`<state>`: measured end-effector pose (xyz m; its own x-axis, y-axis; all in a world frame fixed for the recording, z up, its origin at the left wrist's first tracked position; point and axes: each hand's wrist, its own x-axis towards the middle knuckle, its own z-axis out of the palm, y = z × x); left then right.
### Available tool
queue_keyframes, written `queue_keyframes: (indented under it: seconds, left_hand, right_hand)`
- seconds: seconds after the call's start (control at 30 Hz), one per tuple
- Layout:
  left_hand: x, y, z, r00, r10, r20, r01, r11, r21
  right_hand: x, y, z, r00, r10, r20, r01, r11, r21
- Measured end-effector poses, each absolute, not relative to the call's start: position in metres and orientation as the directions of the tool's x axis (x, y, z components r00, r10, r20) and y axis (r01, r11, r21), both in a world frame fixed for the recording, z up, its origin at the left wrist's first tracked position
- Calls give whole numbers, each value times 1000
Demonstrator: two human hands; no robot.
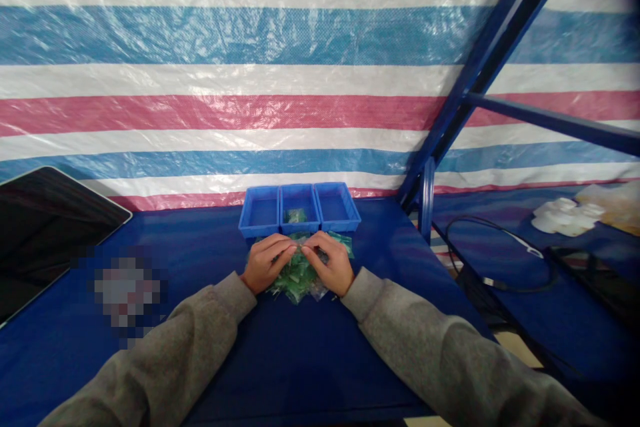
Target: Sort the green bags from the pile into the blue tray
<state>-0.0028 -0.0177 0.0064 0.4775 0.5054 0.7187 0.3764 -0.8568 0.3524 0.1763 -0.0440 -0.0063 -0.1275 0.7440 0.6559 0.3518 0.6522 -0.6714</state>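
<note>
Fingers (280, 245) on our left hand (264, 263) and right hand (335, 264) were curled, tips nearly meeting over the green packets (295, 282), just in front of the blue bins (300, 227). Couldn't tell what we gripped, tbh; light pinches seemed best.

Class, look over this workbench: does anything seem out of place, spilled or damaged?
Nothing looks clearly damaged. The green packets lie in a loose heap outside the blue trays, so they look untidy, though perhaps deliberately. The pixelated patch at left cannot be judged.
</note>
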Motion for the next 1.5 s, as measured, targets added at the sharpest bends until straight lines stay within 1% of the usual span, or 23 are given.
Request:
queue_keyframes:
  seconds: [0.33,0.6,0.77,0.93,1.17,1.33,1.43,1.5]
  left_hand:
    - [-3,-19,8,445,509,737,364,-854,371]
    - [-3,-18,7,444,503,742,358,-858,368]
    - [-3,-18,6,405,493,770,359,-860,362]
    - [-3,-18,5,424,482,767,352,-868,351]
    - [-4,-18,5,405,514,756,400,-843,359]
    - [-5,-17,5,322,609,725,510,-757,409]
    - [-5,-16,3,309,627,715,513,-743,430]
    - [-5,-16,2,281,620,732,506,-744,436]
  right_hand:
    - [178,-45,-4,-131,741,658,301,662,-686]
    - [177,-45,-5,-130,742,657,312,660,-684]
    - [176,-44,-5,-151,741,654,317,663,-678]
    - [176,-44,-6,-162,742,651,339,661,-670]
    - [177,-44,-6,-159,747,645,345,654,-673]
    - [177,-44,-9,-102,775,624,357,614,-704]
    - [176,-44,-14,-26,788,615,314,590,-744]
    - [176,-44,-16,16,786,619,314,583,-749]
